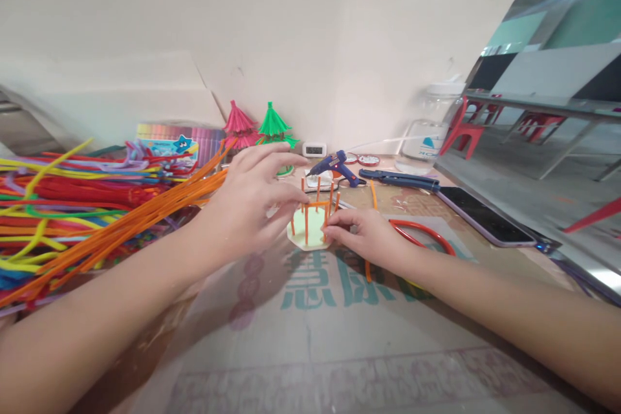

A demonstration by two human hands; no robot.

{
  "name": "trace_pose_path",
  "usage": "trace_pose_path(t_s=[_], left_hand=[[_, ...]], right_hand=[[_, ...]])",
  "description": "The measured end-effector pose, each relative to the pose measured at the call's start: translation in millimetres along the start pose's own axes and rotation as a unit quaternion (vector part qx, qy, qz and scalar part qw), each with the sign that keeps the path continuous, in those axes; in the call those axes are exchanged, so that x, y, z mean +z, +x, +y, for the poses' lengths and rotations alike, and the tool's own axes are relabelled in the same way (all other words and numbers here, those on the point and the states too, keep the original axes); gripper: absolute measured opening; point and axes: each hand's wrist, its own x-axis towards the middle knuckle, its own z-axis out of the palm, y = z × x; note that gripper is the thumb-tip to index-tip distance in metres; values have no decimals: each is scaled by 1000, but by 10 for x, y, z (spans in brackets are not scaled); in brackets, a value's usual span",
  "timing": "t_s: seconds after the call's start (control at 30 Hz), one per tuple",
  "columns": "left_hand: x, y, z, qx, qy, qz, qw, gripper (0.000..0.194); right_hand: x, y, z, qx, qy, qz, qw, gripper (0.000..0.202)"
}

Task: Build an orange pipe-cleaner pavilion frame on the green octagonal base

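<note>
A pale green base [300, 237] lies on the covered table, with several short orange posts [306, 225] standing upright on it. An orange crosspiece [317, 204] runs between two front posts. My left hand [272, 191] is at the upper left of this small frame, thumb and index finger at the left end of the crosspiece. At the right edge of the base, my right hand [356, 231] has its thumb and index finger pinched on an orange post [325, 223].
Orange and many-coloured pipe cleaners [121, 223] cover the left side. Behind are a blue glue gun [336, 167], a small clock [314, 149], and pink and green cone shapes [274, 123]. Pliers [400, 178], a phone [485, 215], a bottle [424, 129] and a red loop [449, 244] lie right.
</note>
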Motion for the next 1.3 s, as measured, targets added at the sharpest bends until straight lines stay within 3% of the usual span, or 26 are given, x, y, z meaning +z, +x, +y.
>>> trace_pose_path(t_s=[0.43,0.6,0.8,1.0,1.3], left_hand=[[-6,1,30,8,3,-8,1000,25],[1,8,-14,-30,-45,-13,998,31],[128,-20,-135,-61,-98,-64,991,32],[256,-31,-99,-74,-139,-61,986,17],[334,-47,-91,-90,-125,-50,987,14]], right_hand=[[-25,11,-47,0,-10,-4,1000,17],[-16,8,-33,7,-8,2,1000,17],[-36,2,-48,4,-33,3,999,17],[-27,-2,-46,7,-8,5,1000,15],[-31,5,-31,7,-4,0,1000,15]])
